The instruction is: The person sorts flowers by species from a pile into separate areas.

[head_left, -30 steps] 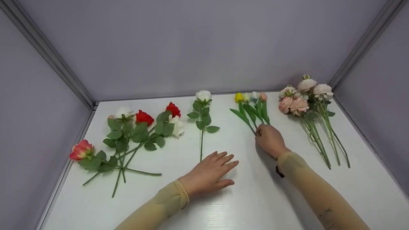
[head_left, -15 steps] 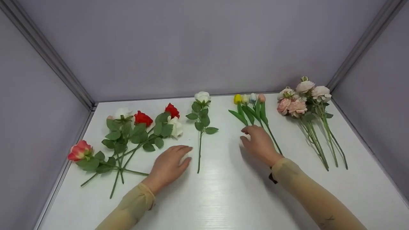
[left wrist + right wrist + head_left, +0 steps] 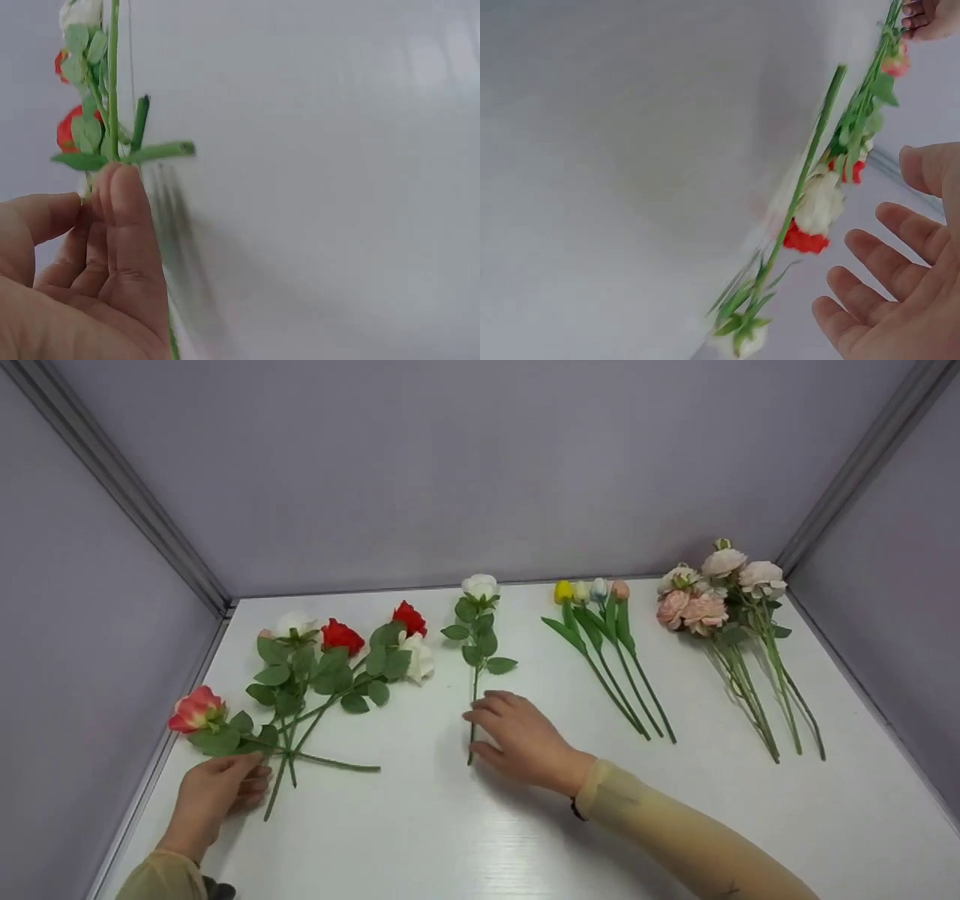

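Observation:
My left hand is at the lower leaves and stem of a coral rose, hiding the stem's end. In the left wrist view its fingers are fairly straight, with the thumb tip close beside them and a stem and leaf at the fingertips. My right hand reaches over the lower stem of a white rose lying alone in the middle. The right wrist view shows its fingers spread, with nothing between them, and the rose's stem beyond them.
Crossed stems of red roses and white roses lie beside the left hand. Several tulips lie side by side right of centre. Pale pink peonies lie at the far right. Grey panels enclose the white table.
My left hand has moved left, from the middle to the coral rose. My right hand has let go of the tulips and moved left to the lone white rose's stem.

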A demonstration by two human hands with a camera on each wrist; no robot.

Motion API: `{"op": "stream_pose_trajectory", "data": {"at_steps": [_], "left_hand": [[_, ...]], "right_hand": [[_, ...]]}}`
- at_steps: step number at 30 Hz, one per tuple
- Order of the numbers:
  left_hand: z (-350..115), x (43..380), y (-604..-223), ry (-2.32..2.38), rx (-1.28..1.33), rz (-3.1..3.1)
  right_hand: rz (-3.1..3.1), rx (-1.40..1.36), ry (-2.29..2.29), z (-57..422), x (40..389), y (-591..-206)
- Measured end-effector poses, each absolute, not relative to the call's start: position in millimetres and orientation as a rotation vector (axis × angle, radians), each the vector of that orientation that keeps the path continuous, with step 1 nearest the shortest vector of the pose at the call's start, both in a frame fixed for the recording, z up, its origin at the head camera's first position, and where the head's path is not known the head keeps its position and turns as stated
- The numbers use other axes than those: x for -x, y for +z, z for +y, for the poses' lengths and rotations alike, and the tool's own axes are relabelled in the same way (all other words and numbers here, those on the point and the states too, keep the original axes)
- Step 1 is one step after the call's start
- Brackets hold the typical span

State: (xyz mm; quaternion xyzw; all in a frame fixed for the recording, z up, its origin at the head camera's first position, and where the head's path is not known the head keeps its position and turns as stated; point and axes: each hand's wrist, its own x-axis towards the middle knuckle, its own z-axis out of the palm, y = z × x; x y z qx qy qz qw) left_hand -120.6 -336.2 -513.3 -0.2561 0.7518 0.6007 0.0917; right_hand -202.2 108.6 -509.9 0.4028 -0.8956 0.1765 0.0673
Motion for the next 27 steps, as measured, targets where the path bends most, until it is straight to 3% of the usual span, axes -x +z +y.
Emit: {"op": "stream_pose_trajectory", "data": {"at_steps": [6,12,27], "left_hand": [[-344,127,-516,2.060,0.951,1.743],[-330,143,-511,2.092,0.991,1.668],[-322,133,-510,2.249,0.957,1.849]], "right_hand": [[-2.645,-1.406,0.451,72,188,-509],[-2.634,-1.481,0.453,55,182,-508],[-2.665,-1.416,0.582,75,185,-515]]}}
